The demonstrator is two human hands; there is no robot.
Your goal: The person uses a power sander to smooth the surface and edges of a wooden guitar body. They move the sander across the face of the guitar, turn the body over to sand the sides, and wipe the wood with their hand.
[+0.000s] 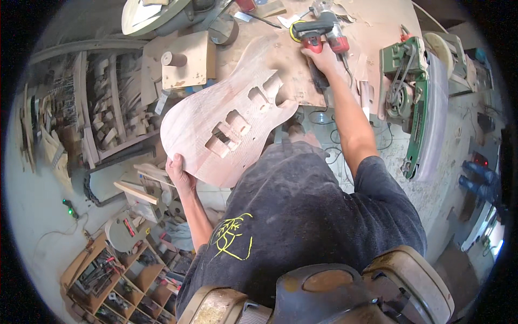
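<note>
The person's left forearm comes up from the near left, elbow bent, and the left hand [181,174] is at the near left edge of a pale wooden guitar body [197,121]. One digit shows on the upper face of the wood; the others are partly hidden, but the hand clasps the rim. The guitar body slants from near left to far right, its far part over the desk [302,89] and its near part out past the edge, close to the person's dark shirt [318,216]. Its routed pockets face up.

The right arm stretches out toward the far right, and the right hand [325,60] closes around a red and black power tool [312,41]; most of its fingers are hidden behind the grip. Whether the tool rests on the desk cannot be told. A second, grey and red tool [336,39] lies just to its right.
</note>
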